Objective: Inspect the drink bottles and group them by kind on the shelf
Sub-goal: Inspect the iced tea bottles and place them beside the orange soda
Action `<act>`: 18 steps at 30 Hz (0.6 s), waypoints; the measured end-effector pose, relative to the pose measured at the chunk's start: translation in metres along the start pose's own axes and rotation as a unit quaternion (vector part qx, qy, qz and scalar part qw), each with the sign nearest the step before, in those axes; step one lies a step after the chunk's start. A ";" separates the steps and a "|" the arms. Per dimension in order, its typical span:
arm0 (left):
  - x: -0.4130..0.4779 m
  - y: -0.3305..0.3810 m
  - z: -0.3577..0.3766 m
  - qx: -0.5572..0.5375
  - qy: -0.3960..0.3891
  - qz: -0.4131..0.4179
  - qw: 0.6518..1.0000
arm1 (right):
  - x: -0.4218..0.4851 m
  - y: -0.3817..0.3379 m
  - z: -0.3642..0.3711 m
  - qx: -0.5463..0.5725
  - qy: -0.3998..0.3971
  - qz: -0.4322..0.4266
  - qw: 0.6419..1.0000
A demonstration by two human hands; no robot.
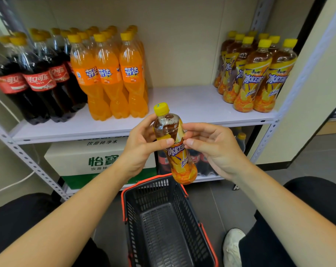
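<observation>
Both hands pinching yellow-capped plastic iced-tea bottle (174,145): left hand (142,145) and right hand (211,147) thumbs on label, above black plastic basket with red rim (184,191). Label seemingly being read. Risk: loose pinch, bottle slips into basket; matching tea group (253,74) on white shelf (182,105) right.

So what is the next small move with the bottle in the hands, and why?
Probably lift the held bottle toward the tea bottles at the right end of the shelf. Its label matches theirs, left hand and right hand both grip it, and bare shelf lies beside them.
</observation>
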State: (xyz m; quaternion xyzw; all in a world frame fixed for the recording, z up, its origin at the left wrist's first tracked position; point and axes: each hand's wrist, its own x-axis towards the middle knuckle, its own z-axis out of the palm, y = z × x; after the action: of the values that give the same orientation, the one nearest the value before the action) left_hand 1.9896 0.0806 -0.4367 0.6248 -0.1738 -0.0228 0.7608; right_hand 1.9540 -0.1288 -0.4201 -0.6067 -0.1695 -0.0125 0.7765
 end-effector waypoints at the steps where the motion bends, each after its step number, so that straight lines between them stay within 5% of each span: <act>1: 0.000 0.000 0.000 0.000 0.001 0.000 1.000 | -0.001 0.000 0.001 0.000 0.001 -0.007 1.000; 10: -0.001 0.002 0.000 0.031 0.001 0.016 0.999 | -0.005 0.001 0.006 -0.074 -0.045 -0.044 0.995; 18: -0.006 0.007 0.009 0.072 0.014 0.046 0.996 | 0.001 0.001 0.013 -0.113 0.077 -0.070 0.988</act>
State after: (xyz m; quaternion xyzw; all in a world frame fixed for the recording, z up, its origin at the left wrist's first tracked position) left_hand 1.9797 0.0754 -0.4296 0.6699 -0.1924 0.0334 0.7163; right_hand 1.9518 -0.1165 -0.4180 -0.6747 -0.1489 -0.1330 0.7106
